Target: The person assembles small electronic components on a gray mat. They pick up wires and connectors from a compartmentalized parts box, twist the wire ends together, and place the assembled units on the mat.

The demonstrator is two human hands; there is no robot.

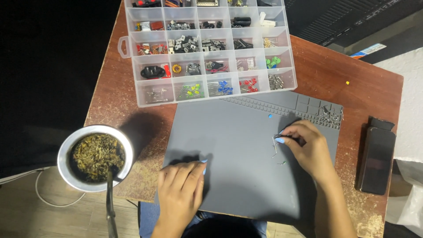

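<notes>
Small parts were sorted on a grey mat point(238, 145) on a wooden table point(374, 97).
A clear parts box point(132, 94) was seen above; the left hand point(180, 185) lay flat, empty, while a thin wire part point(276, 136) was pinched by the right hand point(308, 147).

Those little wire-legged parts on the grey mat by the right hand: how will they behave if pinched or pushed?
The small components look very light, so a push probably scatters them across the grey mat. Their thin legs likely bend easily. The right hand pinches one with fingertips, which suggests they are fiddly to grip.
</notes>
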